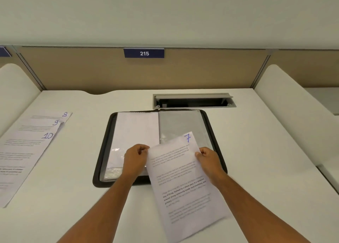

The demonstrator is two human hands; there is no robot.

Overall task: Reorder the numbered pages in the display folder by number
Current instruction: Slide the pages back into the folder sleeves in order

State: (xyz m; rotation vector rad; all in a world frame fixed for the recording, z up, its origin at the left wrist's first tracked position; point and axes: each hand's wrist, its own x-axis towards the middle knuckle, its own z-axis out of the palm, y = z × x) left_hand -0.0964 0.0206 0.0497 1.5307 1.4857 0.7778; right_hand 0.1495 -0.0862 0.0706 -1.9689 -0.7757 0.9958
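Observation:
A black display folder (102, 151) lies open in the middle of the white desk. Its left sleeve holds a white sheet (135, 130) and its right sleeve (179, 127) looks grey. Page 7 (183, 184), printed text with a blue handwritten 7 at its top right, is tilted over the folder's lower right and reaches toward me. My left hand (135, 158) pinches its left edge. My right hand (209, 160) pinches its right edge. Pages 8 (64, 115), 9 (55, 122) and 10 (27, 151) lie fanned at the desk's left.
An open cable tray (192, 101) is sunk into the desk just behind the folder. A tan partition with a blue 215 sign (144, 53) closes the back. White curved dividers (286, 103) stand on both sides.

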